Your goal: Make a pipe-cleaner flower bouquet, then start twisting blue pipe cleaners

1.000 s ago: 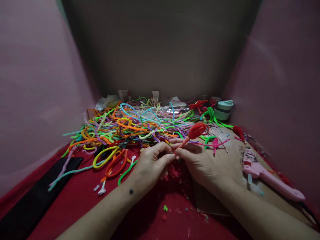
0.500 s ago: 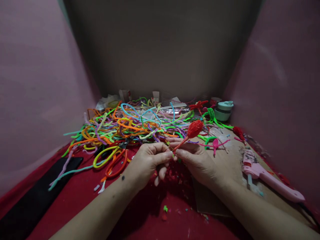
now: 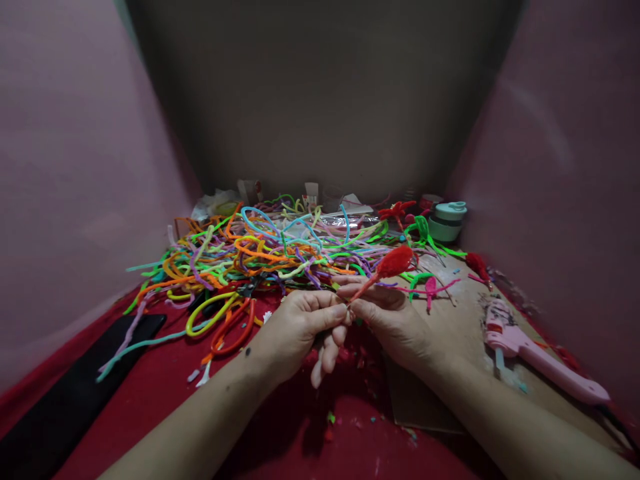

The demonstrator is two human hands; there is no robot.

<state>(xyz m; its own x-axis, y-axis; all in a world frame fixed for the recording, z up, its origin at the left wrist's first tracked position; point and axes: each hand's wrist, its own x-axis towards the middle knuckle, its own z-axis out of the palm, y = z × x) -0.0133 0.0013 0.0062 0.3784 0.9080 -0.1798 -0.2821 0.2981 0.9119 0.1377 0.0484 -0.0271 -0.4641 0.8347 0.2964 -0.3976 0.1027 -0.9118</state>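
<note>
A red pipe-cleaner piece (image 3: 393, 264) with a fuzzy oval head on a thin stem sticks up and to the right from between my hands. My left hand (image 3: 300, 327) pinches the lower end of the stem with thumb and forefinger, its other fingers hanging down. My right hand (image 3: 395, 320) meets it from the right, fingertips closed on the same stem. Both hands hover over the red cloth (image 3: 165, 400), just in front of a big tangle of coloured pipe cleaners (image 3: 250, 250).
A pink glue gun (image 3: 535, 353) lies on a brown board (image 3: 460, 313) at the right. A mint round container (image 3: 447, 221) stands at the back right. A black strip (image 3: 65, 393) lies at the left. Pink walls close in both sides.
The red head has turned and tilted slightly between my fingers. My left hand's lower fingers have stretched downwards. Both hands stay in about the same place.
</note>
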